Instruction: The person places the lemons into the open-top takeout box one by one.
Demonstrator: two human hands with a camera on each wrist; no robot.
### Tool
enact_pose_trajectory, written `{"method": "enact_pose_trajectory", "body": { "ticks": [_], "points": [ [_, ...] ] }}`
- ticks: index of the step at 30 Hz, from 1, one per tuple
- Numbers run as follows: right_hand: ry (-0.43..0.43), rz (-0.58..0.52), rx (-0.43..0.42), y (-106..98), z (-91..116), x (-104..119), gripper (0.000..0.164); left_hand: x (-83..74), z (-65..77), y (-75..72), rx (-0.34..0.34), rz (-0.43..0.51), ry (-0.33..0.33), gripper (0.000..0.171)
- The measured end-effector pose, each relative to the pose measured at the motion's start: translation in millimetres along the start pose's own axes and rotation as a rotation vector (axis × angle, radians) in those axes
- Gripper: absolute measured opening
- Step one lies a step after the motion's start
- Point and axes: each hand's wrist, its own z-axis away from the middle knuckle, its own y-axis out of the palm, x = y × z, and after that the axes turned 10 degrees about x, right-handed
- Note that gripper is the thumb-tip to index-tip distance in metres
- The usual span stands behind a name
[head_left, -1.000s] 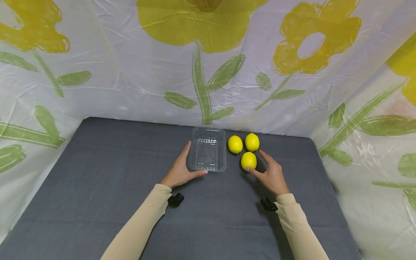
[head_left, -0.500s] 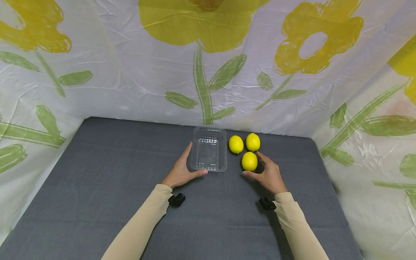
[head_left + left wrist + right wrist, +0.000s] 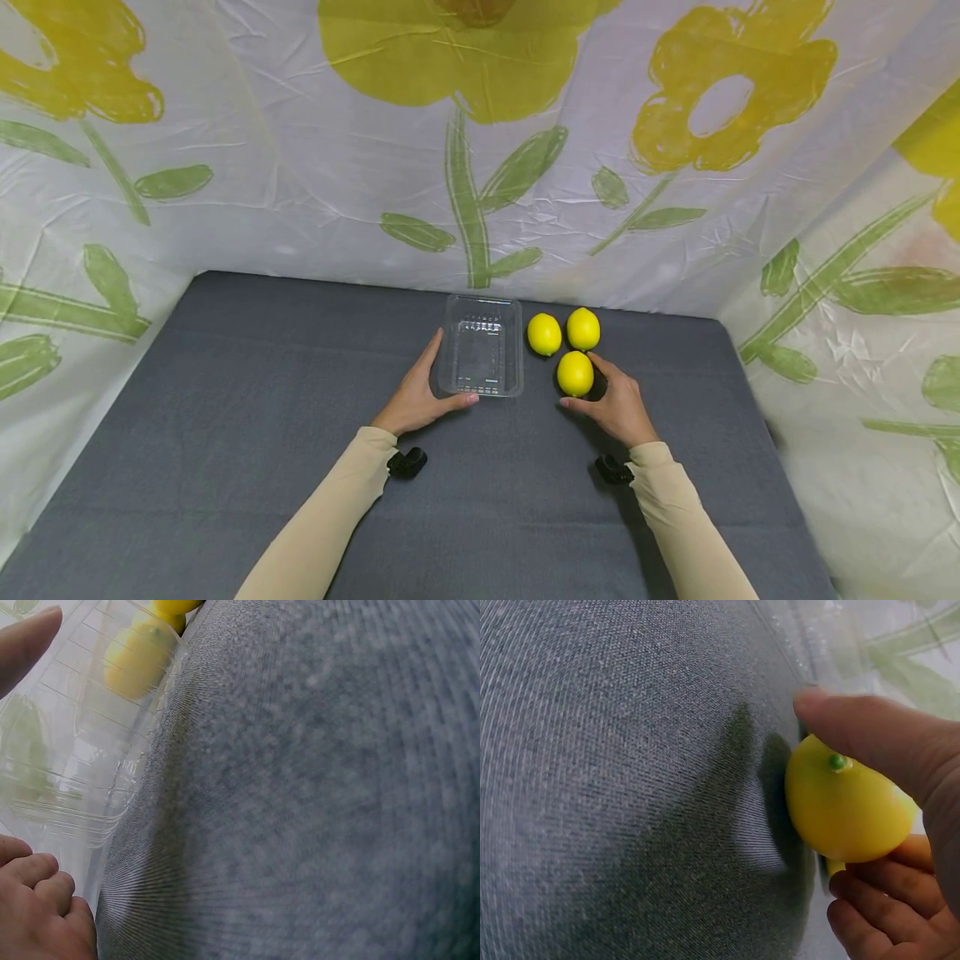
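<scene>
In the head view a clear plastic container [image 3: 480, 342] lies on the dark cloth. My left hand [image 3: 420, 392] holds its near left corner, fingers along the left side and thumb at the front edge. Lemons [image 3: 136, 661] show through the container's wall in the left wrist view. To the right of the container sit three yellow lemons. My right hand [image 3: 618, 404] has its thumb and fingers around the nearest lemon [image 3: 575, 373]. Its green stem end faces the right wrist camera, the thumb lying across the top and curled fingers below.
Behind the gripped lemon are the other two, a left lemon [image 3: 544, 334] and a right lemon [image 3: 583, 328]. A grey tablecloth [image 3: 300, 467] covers the table. White curtains [image 3: 315, 225] with printed flowers hang behind and at the sides.
My right hand has shifted slightly left, its thumb moving to the lemon's near side and its fingers closing in along the right side. The left hand and container hold still.
</scene>
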Motion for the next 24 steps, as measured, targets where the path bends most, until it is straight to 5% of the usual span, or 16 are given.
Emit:
{"method": "enact_pose_trajectory", "body": {
  "ticks": [11, 24],
  "points": [
    [-0.023, -0.034, -0.062, 0, -1, 6, 0.082, -3.5, 2.3, -1.1, 0.01, -0.001, -0.014, 0.126],
    [-0.158, -0.115, -0.11, -9, -18, 62, 0.082, -2.4, 2.1, -1.2, 0.013, -0.003, -0.007, 0.125]
  ]
}}
